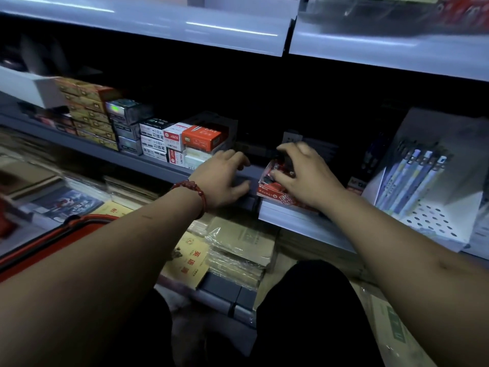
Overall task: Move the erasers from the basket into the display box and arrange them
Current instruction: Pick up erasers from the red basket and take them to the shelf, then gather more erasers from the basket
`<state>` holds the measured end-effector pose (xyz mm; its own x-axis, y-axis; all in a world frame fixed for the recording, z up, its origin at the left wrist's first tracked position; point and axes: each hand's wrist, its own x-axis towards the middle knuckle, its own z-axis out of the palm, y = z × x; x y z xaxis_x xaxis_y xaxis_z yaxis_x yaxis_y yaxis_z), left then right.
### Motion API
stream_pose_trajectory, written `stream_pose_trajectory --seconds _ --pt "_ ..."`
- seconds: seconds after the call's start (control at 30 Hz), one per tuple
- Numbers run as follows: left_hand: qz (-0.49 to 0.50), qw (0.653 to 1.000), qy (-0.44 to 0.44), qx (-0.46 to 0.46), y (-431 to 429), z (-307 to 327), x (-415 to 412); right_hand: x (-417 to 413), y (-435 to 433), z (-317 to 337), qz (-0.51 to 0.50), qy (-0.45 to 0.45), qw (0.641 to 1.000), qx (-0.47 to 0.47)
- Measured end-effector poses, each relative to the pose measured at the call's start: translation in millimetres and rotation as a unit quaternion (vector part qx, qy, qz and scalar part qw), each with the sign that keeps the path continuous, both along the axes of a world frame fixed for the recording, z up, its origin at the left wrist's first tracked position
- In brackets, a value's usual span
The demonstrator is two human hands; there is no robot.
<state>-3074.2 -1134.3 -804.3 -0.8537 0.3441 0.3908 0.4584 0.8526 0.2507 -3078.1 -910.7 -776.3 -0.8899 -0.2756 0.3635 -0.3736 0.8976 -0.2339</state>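
Display box x1, R hand in it, L hand beside

Basket cut off at left edge; erasers — blurred, half-covered, uncountable

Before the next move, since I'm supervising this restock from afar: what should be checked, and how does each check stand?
1. Display box sits on the shelf: ok, near its front edge.
2. Right hand has the erasers in the box pinched between fingers and thumb: ok.
3. Left hand free, resting on the shelf rim beside the box: ok.
4. Erasers lined up neatly: cannot tell, the right hand covers them.
5. Basket close by at lower left: ok; erasers left inside: cannot tell.
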Motion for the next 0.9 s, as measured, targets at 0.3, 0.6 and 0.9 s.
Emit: stream_pose_trajectory --seconds 0.3,0.6,0.9 --pt "0.09 0.992 -0.005 -0.089 -83 14 51 29 -91 8 0.128 0.031 0.99 0.04" --pt "0.231 0.964 -0.084 -0.1 -205 -1 119 43 -207 -16 0.264 -0.015 0.962 0.063" --pt "0.392 0.898 -0.186 -0.078 -319 -63 216 45 -338 -86 0.401 -0.097 0.902 0.127"
